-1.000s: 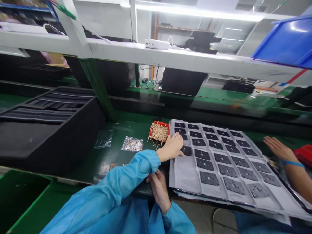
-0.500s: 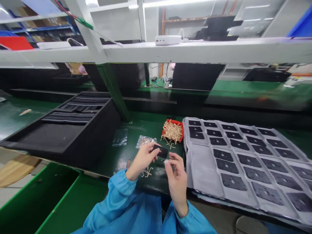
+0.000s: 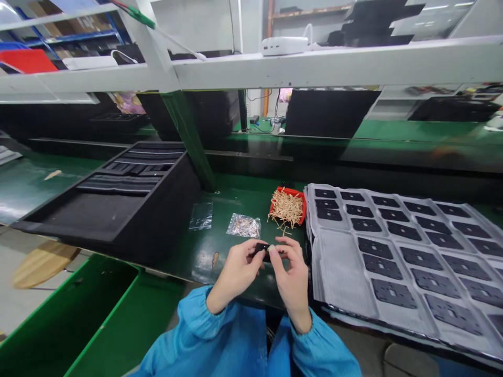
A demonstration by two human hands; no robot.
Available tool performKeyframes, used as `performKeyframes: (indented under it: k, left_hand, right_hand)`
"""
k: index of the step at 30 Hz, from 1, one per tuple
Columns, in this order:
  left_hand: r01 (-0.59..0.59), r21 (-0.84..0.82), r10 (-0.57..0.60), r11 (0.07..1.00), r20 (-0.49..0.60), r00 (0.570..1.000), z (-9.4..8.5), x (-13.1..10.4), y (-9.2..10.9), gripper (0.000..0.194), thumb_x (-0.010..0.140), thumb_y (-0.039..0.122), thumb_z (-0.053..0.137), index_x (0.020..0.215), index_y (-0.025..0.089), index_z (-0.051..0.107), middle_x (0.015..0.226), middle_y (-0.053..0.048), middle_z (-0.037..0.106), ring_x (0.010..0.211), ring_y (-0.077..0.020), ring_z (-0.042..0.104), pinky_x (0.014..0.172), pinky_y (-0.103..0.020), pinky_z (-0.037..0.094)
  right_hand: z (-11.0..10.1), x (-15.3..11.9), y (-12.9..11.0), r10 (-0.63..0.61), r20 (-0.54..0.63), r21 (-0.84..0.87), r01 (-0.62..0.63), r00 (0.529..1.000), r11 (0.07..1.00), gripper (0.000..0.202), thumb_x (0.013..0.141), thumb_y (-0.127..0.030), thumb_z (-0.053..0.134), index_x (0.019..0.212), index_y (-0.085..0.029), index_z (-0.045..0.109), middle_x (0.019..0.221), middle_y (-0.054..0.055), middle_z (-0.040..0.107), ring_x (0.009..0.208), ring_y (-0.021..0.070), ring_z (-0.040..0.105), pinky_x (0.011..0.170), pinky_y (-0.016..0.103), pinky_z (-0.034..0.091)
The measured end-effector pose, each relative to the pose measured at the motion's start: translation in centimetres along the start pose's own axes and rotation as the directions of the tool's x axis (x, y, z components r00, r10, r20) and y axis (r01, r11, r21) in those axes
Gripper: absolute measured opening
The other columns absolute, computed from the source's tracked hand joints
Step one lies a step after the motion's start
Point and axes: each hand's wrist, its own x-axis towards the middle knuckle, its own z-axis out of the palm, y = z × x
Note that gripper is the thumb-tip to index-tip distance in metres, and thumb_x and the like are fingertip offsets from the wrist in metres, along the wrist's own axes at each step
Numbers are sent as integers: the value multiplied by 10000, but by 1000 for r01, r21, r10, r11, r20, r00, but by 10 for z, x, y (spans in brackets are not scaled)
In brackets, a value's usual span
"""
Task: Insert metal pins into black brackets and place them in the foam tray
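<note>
A small flat black plate (image 3: 260,248) is between my two hands, just above the near edge of the bench, partly covered by fingers. My left hand (image 3: 240,268) is closed on its left end, thumb in front. At its right end my right hand (image 3: 291,269) is closed too, thumb and fingertips pressed against the plate; any tiny part under them is hidden. Beyond my hands are a red tray (image 3: 303,208) heaped with thin tan strips (image 3: 287,206) and a clear bag (image 3: 244,226) of small metallic pieces.
On the right, pale compartmented trays (image 3: 340,269) hold rows of black plates (image 3: 393,293). A large black box (image 3: 173,199) stands left, near a flat clear bag (image 3: 201,215). Below is a green bin (image 3: 126,309). A white shelf (image 3: 334,70) and green post (image 3: 190,139) stand ahead.
My right hand has come in to the plate, and both hands now meet around it. The plate has tilted and shows less of its face. The camera view has shifted slightly.
</note>
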Motion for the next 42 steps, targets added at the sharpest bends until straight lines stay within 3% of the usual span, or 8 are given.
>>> performKeyframes:
  k: [18,23,30,34,37,39,42]
  left_hand:
    - [-23,34,22,999,33,999,0,-18,15,272,949,290,618,1160,155,725,906,-73,758,703,-168,689,595,-233,558]
    - [-49,62,46,997,42,998,-2,-26,23,307,1015,364,572,1181,158,726,900,-55,751,726,-158,680,626,-222,554]
    - [-123,130,140,984,-125,982,8,-33,22,287,1030,389,574,1050,171,759,804,-17,718,645,-125,636,580,-198,512]
    - [-201,277,248,940,-144,958,10,-38,21,263,1064,335,515,1055,193,735,847,-16,747,709,-134,691,648,-209,525]
    - [-256,371,327,893,-141,935,10,-40,19,243,1080,284,473,1062,200,701,930,-27,768,798,-143,725,730,-223,525]
    - [-264,384,336,885,-133,932,9,-41,18,238,1086,279,458,1054,202,681,927,-25,764,785,-141,722,733,-229,520]
    - [-230,329,293,916,-154,944,6,-40,16,256,1094,321,449,1046,204,671,874,-15,740,711,-130,694,677,-220,517]
  right_hand:
    - [-6,-4,-17,-178,14,-98,178,984,979,157,976,-317,649,854,-232,701,1010,56,700,1020,219,618,877,371,492]
    - [-7,-8,-25,-258,2,-137,256,966,957,100,977,-246,655,882,-238,687,1019,42,702,1031,208,614,884,359,497]
    - [-7,-15,-35,-375,-22,-202,363,927,910,85,975,-161,641,936,-235,658,1035,40,692,1039,200,600,897,352,495]
    - [-5,-18,-40,-427,-34,-250,406,904,879,95,966,-134,642,951,-227,651,1054,54,677,1042,205,596,903,360,494]
    - [-5,-20,-39,-477,-36,-377,430,878,820,53,959,-169,664,941,-217,654,1108,81,661,1047,221,606,907,388,484]
    - [-6,-20,-36,-442,-61,-412,381,895,828,66,945,-240,702,912,-219,649,1111,86,666,1052,237,625,921,411,474]
    - [-11,-19,-31,-248,-123,-251,212,961,945,189,896,-338,763,872,-224,614,1054,73,688,1051,248,660,930,414,490]
